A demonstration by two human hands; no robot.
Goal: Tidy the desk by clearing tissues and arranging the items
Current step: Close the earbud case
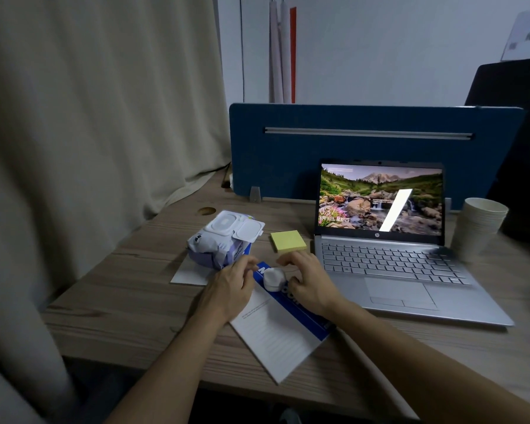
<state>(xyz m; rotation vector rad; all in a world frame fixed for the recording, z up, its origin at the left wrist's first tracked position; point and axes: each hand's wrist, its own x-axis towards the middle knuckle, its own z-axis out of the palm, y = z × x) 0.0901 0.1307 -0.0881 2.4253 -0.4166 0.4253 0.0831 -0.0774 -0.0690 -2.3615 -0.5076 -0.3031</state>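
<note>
White crumpled tissue (273,279) sits on the blue-edged booklet (280,325), between both hands, near centre of the wooden desk (129,289). Left hand (231,286) has fingers loosely curled beside the wad; I cannot tell whether they touch it. Right hand (308,283) curls at its right side, fingertips seemingly on it; I cannot tell whether it has a firm pinch. Wet-wipe pack (224,237) lies far-left with lid flipped open; yellow sticky notes (288,240) just beyond the hands; open laptop (389,240) to the right; paper cup stack (478,228) far right. My read of the risks: a loose pinch drops the wad, a dragging wrist skews the booklet, and a sweep right could knock the cups.
</note>
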